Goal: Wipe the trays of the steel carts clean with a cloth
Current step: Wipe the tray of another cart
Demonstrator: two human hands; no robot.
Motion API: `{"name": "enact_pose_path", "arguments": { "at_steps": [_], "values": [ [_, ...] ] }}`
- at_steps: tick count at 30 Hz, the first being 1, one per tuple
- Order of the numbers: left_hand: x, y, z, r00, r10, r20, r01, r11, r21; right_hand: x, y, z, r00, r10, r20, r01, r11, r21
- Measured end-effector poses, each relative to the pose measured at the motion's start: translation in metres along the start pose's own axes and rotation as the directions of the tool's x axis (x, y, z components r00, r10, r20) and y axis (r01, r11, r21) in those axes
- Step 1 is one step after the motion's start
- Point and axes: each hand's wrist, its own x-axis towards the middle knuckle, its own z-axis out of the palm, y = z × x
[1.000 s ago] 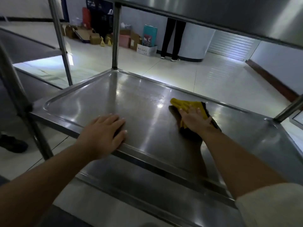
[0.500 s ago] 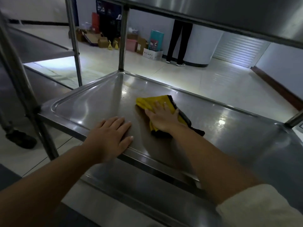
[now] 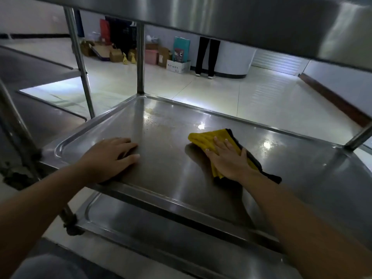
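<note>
The middle tray (image 3: 171, 162) is brushed steel, smooth and half-glossy, throwing back white spots of light; toward its far corner the sheen is broken by dull specks and a yellowish smear (image 3: 150, 111). On the tray lies a cloth (image 3: 203, 138), soft and matt, yellow with a fine ribbed nap and a black edge. The posts (image 3: 140, 59) rising from the tray are polished steel tube. Above the tray, the upper shelf (image 3: 221, 15) shows the same brushed metal with long streaked reflections; below it, the lower tray (image 3: 161, 228) is duller steel. Beyond the tray the floor (image 3: 261, 97) is pale glossy tile, with matt cardboard boxes (image 3: 163, 55) at the wall.
</note>
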Motion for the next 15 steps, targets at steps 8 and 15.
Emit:
{"name": "enact_pose_path", "arguments": {
  "at_steps": [8,15],
  "values": [
    [0.002,0.007,0.006,0.995,0.017,-0.098,-0.022,0.998,-0.052,0.063,-0.004,-0.012,0.951,0.306,-0.035,-0.305,0.952,0.017],
    [0.002,0.0,0.008,0.932,-0.236,-0.274,0.223,0.972,-0.076,0.09,-0.086,0.004,0.996,0.082,0.019,-0.082,0.997,-0.009]
  ]
}}
